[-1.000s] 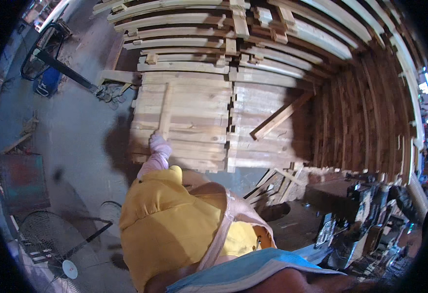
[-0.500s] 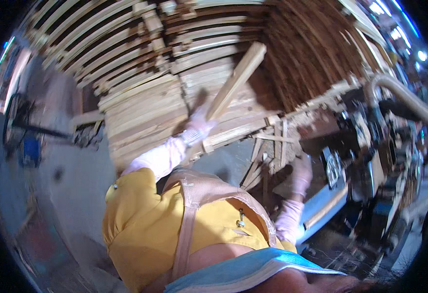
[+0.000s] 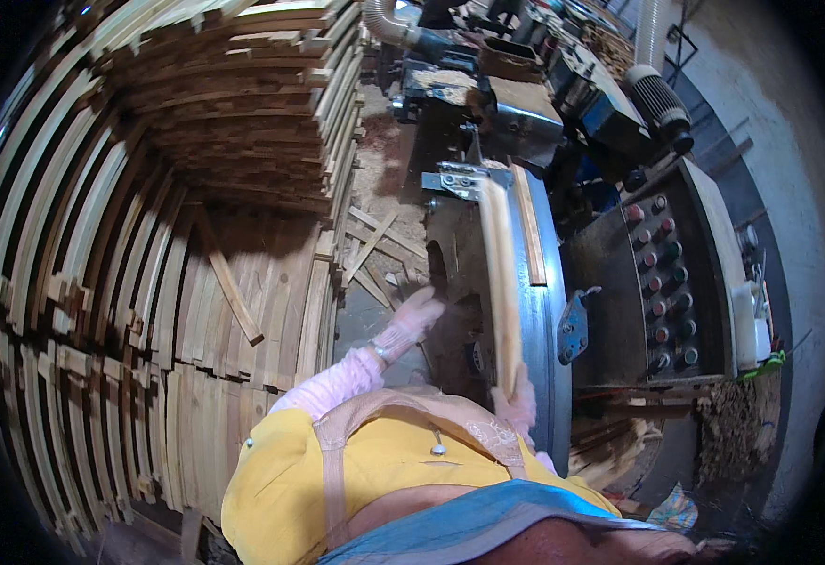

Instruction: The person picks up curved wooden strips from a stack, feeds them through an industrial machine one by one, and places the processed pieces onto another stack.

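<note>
Currently, the long wooden strip point(image 3: 501, 282) lies ahead of the right hand point(image 3: 516, 407), its near end in the grip and nearly all its length beyond the fingers. Long axis: runs away from the body, up the view, with the far end leaning slightly left. The right hand appears closed around the near end; the finger placement underneath is hidden.

Far end: at the metal bracket point(image 3: 464, 181), by the left edge of the blue-grey machine table point(image 3: 552, 377). Contact or mere overlap there, cannot tell. Whether the strip rests on the table or is held above it is likewise unclear.

A second, shorter strip point(image 3: 528, 226) lies on the table just right of the held one, close to parallel, with its near end well short of the right hand.

Left hand point(image 3: 419, 315): open and seemingly empty, fingers extended toward the strip's left side, apart from it, around mid-length. So the right is the nearer hand, in contact at the end; the left faces the middle across a gap. Stacked boards point(image 3: 243, 344) are on the left.
</note>
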`<state>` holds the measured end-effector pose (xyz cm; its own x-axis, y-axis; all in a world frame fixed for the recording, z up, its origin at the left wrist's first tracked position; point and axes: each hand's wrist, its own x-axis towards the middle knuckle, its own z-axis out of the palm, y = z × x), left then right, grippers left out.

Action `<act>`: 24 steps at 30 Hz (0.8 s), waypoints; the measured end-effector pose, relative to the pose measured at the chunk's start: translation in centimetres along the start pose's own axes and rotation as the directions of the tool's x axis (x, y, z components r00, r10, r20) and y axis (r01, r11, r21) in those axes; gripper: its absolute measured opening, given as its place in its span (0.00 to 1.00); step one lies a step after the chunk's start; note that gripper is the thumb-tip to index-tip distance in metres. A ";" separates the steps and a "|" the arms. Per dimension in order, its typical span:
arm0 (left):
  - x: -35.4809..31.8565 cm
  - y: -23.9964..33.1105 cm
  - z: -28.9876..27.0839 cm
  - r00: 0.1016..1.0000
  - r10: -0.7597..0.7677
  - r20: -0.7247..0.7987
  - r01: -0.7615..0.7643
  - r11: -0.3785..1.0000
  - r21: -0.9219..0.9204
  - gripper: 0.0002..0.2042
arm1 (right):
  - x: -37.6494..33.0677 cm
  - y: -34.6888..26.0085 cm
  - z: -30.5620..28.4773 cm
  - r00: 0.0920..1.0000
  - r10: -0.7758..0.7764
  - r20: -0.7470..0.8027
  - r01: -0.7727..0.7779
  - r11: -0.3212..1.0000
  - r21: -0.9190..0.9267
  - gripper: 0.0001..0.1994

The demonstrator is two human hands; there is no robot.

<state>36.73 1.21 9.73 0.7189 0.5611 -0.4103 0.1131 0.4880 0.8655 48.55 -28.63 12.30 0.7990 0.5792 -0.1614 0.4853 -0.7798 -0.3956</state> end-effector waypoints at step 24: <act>-5.6 -15.5 -13.0 0.938 -0.223 -0.267 0.315 0.870 0.380 0.32 | -13.3 8.4 -5.9 0.957 0.279 0.076 -0.273 0.959 -0.074 0.38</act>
<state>22.04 -0.84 -5.06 0.4660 0.5952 -0.6546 0.5853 0.3475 0.7326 44.06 -44.31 16.42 0.8734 0.3551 -0.3333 0.2732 -0.9238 -0.2684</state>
